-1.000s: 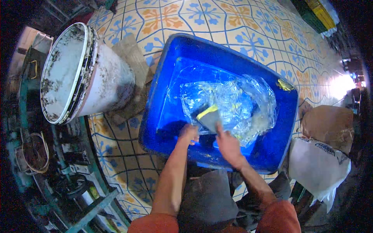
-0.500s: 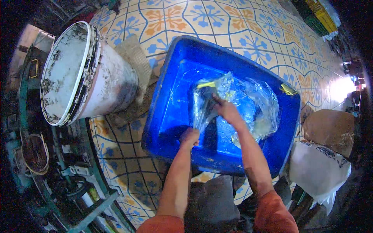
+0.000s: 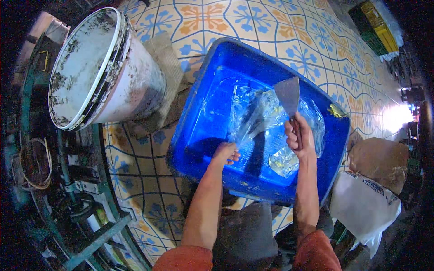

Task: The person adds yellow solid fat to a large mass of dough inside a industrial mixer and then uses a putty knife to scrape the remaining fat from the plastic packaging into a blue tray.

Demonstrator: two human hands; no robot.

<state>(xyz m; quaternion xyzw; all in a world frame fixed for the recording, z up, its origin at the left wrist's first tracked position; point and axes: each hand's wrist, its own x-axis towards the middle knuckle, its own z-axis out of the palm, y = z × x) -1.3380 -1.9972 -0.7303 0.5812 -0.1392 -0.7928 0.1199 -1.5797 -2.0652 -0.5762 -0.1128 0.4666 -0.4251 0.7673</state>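
Observation:
My right hand (image 3: 302,137) is wrapped round the handle of a putty knife (image 3: 288,95), whose wide flat blade points up and away from me above the tub. Crumpled clear plastic film (image 3: 262,113), flecked with yellow bits, lies inside the large blue plastic tub (image 3: 205,183). One end of that film is pinched in the fingers of my left hand (image 3: 226,153), low over the near left part of the tub. The film stretches from there toward the middle. A yellow smear (image 3: 335,110) sticks to the tub's far right corner.
Left of the tub stands a stained white bucket (image 3: 140,86) on a cardboard sheet (image 3: 169,63). A dark green metal frame (image 3: 97,241) runs along the left. To the right sit a white sack (image 3: 364,203) and brown cardboard (image 3: 379,158); crates (image 3: 377,29) stand farther off on patterned tiles.
My right hand has lifted the putty knife off the film and moved right, turning the blade upward. The film has shifted and bunched toward the middle. My left hand keeps its pinch.

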